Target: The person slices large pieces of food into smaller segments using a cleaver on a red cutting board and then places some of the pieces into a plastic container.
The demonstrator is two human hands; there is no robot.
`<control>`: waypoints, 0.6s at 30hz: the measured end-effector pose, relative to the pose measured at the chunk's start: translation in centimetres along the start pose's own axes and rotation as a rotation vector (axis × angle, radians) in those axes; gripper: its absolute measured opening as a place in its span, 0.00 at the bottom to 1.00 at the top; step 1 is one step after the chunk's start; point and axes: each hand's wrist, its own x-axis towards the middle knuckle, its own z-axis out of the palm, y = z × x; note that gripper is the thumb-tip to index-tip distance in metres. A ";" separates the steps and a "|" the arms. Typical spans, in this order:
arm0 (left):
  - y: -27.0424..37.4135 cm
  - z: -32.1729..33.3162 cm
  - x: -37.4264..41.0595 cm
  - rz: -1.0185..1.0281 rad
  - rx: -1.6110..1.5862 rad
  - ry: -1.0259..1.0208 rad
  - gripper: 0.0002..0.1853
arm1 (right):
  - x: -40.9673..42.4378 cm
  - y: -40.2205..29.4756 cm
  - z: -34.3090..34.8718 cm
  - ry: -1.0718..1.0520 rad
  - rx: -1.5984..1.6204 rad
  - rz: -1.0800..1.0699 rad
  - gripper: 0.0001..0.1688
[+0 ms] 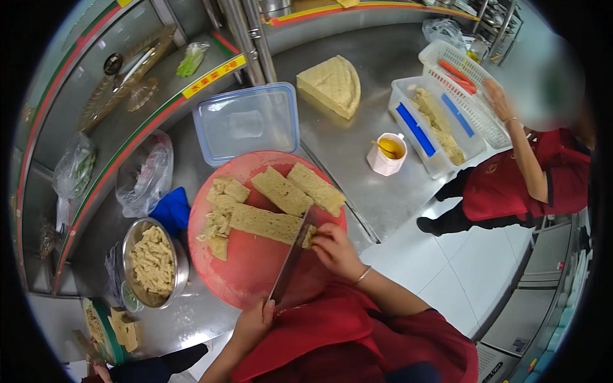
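Note:
My left hand (255, 320) grips the handle of a kitchen knife (289, 263), whose long blade slants across a round red cutting board (254, 282). The blade's far part lies across one end of a spongy, pale yellow bread slab (266, 223). On the other side of the blade, the fingertips of my right hand (337, 251) hold the small end piece (309, 236). Two more slabs, one in the middle (281, 190) and one at the right (316, 188), lie farther back on the board. Irregular bread pieces (218, 218) are heaped at its left.
Left of the board stands a steel bowl (179, 270) of bread strips, near a blue cloth (171, 210). Behind are a clear lid (246, 124), a bread wedge (330, 86), a mug (383, 160) and a plastic box (436, 167). A co-worker (507, 186) stands right; another person's hand (100, 371) shows lower left.

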 end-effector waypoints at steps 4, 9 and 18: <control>-1.0 -0.4 -1.5 -0.053 -0.036 -0.003 0.19 | 2.4 1.8 -2.1 0.176 -0.272 0.124 0.18; -0.7 -0.2 -1.6 0.119 0.152 0.039 0.20 | 4.7 5.0 -3.1 0.095 -0.370 0.211 0.26; -1.6 0.2 -2.1 0.105 -0.058 0.105 0.17 | 3.6 4.3 -2.7 0.090 -0.403 0.213 0.26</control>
